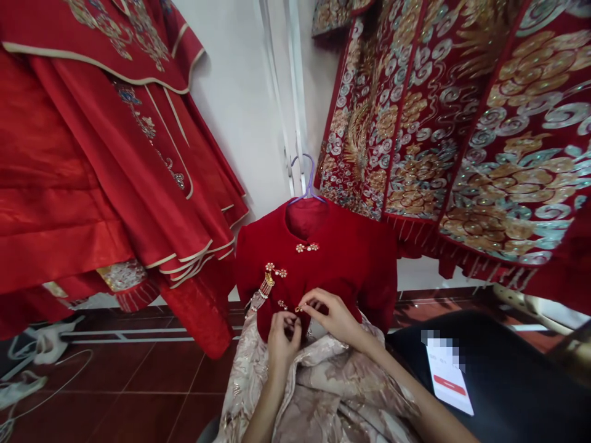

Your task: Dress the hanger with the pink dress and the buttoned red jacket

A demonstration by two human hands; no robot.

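A dark red velvet jacket (332, 252) hangs in front of me on a purple hanger (308, 191). At its collar sits a gold flower-shaped clasp (307, 248), and another flower clasp (276, 270) with a beaded tassel (264, 290) is on the chest to the left. My right hand (336, 317) pinches one end of a small gold clasp (299, 309) low on the front. Close below it, my left hand (284, 338) has its fingers curled together against the jacket; what they hold is too small to make out.
Pale brocade fabric (323, 394) lies below my hands. Red garments (92, 154) hang at left, and an embroidered skirt (443, 135) with fringe at right. A phone (447, 381) rests on a black seat (517, 369). White cables and shoes lie on the tiled floor.
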